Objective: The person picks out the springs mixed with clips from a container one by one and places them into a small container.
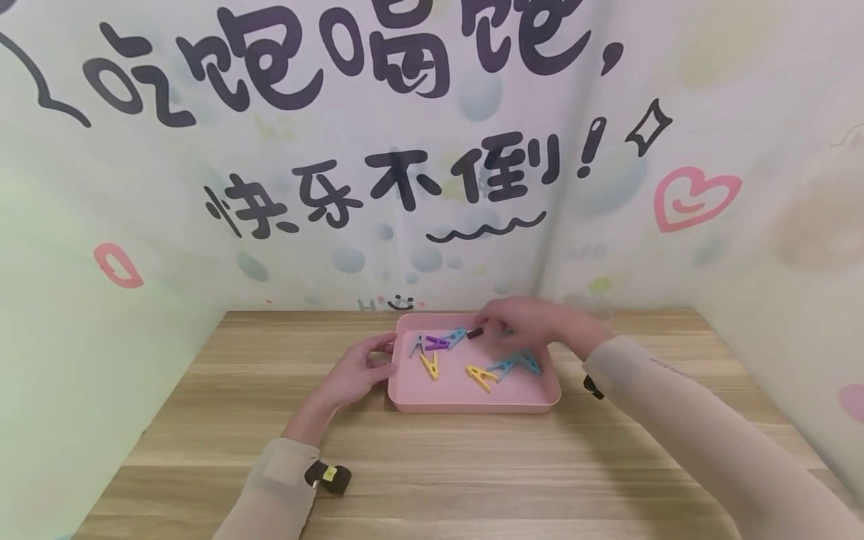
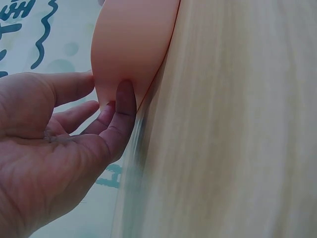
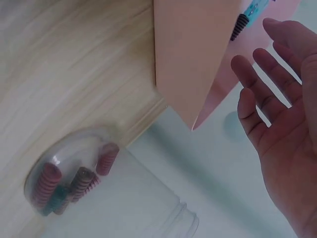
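A shallow pink tray (image 1: 466,401) lies on the wooden table with several clothespins in it, including a purple clothespin (image 1: 437,343) and a yellow clothespin (image 1: 430,366). At its left end, my left hand (image 1: 358,371) holds the tray; bent fingers press the outer wall (image 2: 133,44). Over the back right part of the tray reaches my right hand (image 1: 523,322), fingers spread and loosely bent, with nothing between them. Close to its fingertips is a small dark ribbed piece (image 3: 240,26), beside a light-blue clothespin (image 3: 255,9).
Behind the right forearm, a clear jar (image 3: 148,198) holds several ribbed pieces (image 3: 47,183) in pink, teal and dark tones. It stands by the tray's right side. A printed cloth wall (image 1: 405,262) rises at the table's back edge (image 1: 304,312).
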Available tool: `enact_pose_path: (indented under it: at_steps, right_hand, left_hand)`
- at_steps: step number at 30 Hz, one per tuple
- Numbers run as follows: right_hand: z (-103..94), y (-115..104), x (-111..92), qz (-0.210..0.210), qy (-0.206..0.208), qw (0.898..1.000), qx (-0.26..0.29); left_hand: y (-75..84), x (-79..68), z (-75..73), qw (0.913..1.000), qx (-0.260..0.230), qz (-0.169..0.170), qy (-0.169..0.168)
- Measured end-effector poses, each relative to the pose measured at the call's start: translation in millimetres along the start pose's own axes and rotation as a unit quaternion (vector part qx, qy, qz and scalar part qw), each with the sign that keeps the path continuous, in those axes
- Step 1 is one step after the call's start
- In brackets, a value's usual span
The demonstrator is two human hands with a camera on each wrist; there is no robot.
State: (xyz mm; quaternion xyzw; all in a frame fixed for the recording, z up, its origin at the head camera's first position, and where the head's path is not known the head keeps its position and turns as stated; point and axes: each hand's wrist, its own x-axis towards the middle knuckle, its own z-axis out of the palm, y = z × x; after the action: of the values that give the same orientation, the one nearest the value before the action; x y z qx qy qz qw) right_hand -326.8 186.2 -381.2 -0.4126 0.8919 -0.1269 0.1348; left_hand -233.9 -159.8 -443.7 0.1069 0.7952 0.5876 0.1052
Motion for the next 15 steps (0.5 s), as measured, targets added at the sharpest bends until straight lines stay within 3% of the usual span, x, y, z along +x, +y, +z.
enact_pose_path:
  at_steps: [10,15]
  right_hand:
    - [12.4,3.4,14.3,0.024,-0.026,0.999,-0.009]
    - [14.1,3.0,18.9,0.017,-0.030,0.999,-0.013]
  left_hand:
    - [0.9,-0.4,1.1,1.0000,-0.007,-0.002,0.000]
    - [-0.1,-0.5,0.0,1.0000,-0.009,-0.004,-0.002]
